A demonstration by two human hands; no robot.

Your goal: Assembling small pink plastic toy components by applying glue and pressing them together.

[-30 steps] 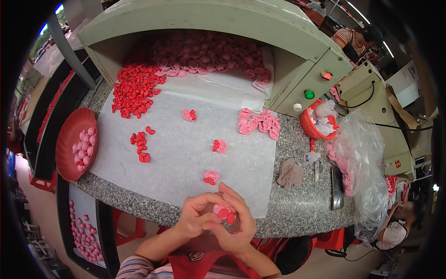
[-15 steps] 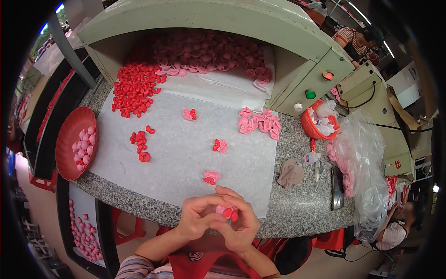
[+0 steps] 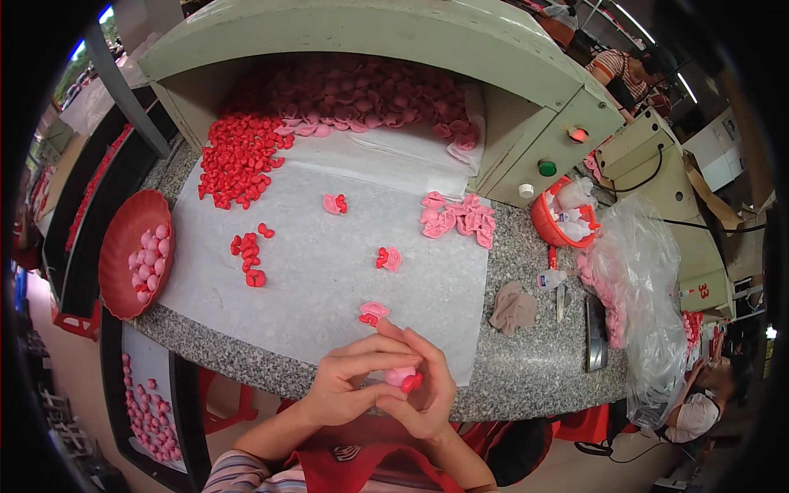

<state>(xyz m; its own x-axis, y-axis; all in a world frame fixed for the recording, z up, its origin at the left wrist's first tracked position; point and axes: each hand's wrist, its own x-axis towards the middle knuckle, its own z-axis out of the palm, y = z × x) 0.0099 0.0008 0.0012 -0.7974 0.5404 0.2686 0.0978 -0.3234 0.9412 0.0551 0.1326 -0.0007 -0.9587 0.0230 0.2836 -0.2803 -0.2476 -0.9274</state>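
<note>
Over the near edge of the white sheet, my left hand (image 3: 349, 384) and my right hand (image 3: 434, 393) close around a small pink rounded piece with red on it (image 3: 399, 376). Fingers of both hands touch it; part of it is hidden behind them. Just beyond my fingertips lies a pink frilled piece joined to a red one (image 3: 374, 311). Two similar pink-and-red pieces, one in the middle (image 3: 389, 259) and one farther back (image 3: 334, 204), rest on the sheet. A small cluster of loose red pieces (image 3: 247, 253) lies to the left.
A pale green metal hood (image 3: 370, 29) shelters heaped pink pieces (image 3: 370, 94) and a red pile (image 3: 238, 160). Pink pieces (image 3: 460, 218) lie right. A red bowl (image 3: 115, 279) stands left. Rightward are an orange basket (image 3: 546, 220), cloth (image 3: 514, 308), phone (image 3: 597, 333) and plastic bag (image 3: 645, 287).
The held piece has turned between my fingers, so more pink and less red shows. My hands have shifted slightly; the pieces on the sheet stay put.
</note>
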